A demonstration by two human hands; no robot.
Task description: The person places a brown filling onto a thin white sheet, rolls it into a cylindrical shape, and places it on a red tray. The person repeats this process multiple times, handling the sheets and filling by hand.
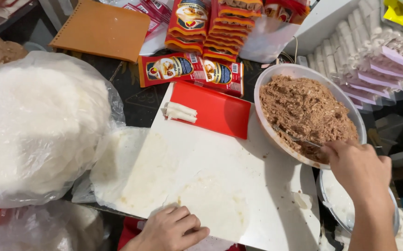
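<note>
The right hand (359,169) has its fingers closed around the thin metal handle of a utensil (299,138), probably a fork or spoon; its working end is buried in the brown minced filling (303,109), so I cannot tell which it is. The filling sits in a wide pale plastic bowl (263,83) standing at the right edge of the white cutting board (266,186). The left hand (173,228) rests with fingers curled loosely, knuckles bent, pressing on the near edge of a thin round translucent wrapper sheet (211,204) that lies flat on the board. It holds nothing; it only pins the sheet.

What could go wrong, in my judgement: the wrapper looks very thin, so a heavy or wet lump of filling could tear it, and filling may fall from the utensil on the way between bowl and sheet. The bowl hangs partly over the board edge, so strong scooping could tip it.

Further out, a second wrapper (134,167) lies to the left, beside a big clear plastic bag of white wrappers (39,125). A red flat tray (215,109) carries a few finished white rolls (179,112), and red printed packets (190,69) lie behind it.
</note>
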